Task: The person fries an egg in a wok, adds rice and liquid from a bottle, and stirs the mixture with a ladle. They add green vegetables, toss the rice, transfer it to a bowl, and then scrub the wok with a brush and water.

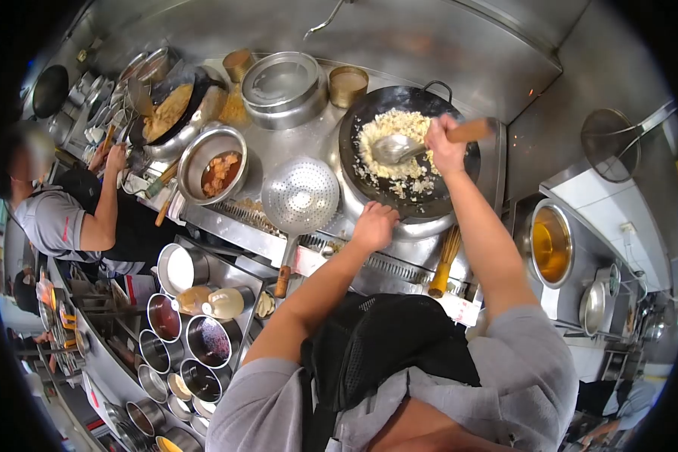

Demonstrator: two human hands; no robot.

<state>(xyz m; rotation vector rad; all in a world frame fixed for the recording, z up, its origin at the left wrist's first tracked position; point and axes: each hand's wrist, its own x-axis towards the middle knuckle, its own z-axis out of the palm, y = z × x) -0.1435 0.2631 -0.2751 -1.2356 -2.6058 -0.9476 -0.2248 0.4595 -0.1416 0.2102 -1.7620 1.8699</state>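
My right hand (446,143) is wrapped round the ladle (393,149), whose wooden handle end sticks out to the right. The ladle's metal bowl rests in pale yellow, finely chopped food (399,124) inside a black wok (459,177). At the wok's near left rim my left hand (377,224) is closed, opposite the loop handle on the far side. The part of the wok it grips is hidden under the fingers. Left of the wok lies a round perforated strainer (300,194) with a wooden handle.
A steel bowl of brown pieces (222,175) and a lidded pot (281,81) stand left. Seasoning tins (179,271) fill the lower left. A bamboo brush (446,264) lies before the wok; a bowl of yellow liquid (551,245) stands right. A co-worker (68,222) handles another wok.
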